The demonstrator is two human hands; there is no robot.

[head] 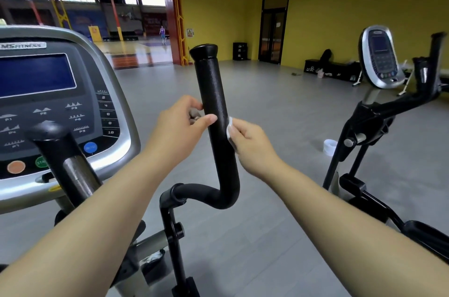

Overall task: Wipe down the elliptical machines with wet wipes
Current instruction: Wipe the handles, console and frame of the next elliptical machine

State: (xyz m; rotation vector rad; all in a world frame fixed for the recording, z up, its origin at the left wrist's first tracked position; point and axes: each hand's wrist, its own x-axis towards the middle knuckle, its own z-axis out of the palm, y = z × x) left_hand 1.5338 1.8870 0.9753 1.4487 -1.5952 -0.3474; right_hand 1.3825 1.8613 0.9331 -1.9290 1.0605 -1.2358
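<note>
Console (48, 102): at the left edge, a grey frame around a blue screen and program buttons, facing the person.
Short grip (70, 165): a dark bar just in front of the console's lower half, tilted, its rounded top pointing up and to the left.
Left forearm: reaches from the lower left corner up and to the right, bare.
Left hand (179, 124): on the left side of the handle, back toward the camera; the thumb is stretched out with its tip touching the handle, and the other fingers are curled in toward the palm. Whether they hold anything cannot be told.
Handle (213, 107): black and padded, in the middle of the view between the two hands. Its long axis runs nearly upright, leaning a little to the left at the top; the flared cap points up. At the bottom it bends left into a short level stretch that joins a black post.
Wet wipe (230, 131): white and bunched, pressed to the handle's right side about halfway up.
Right hand (252, 143): fingers curled, pinching the wet wipe against the handle; the forearm comes in from the lower right corner.
White tub (330, 147): on the grey floor (279, 102), near the second machine.
Second machine (379, 58): at the right, silver console upright, black arms pointing up.
</note>
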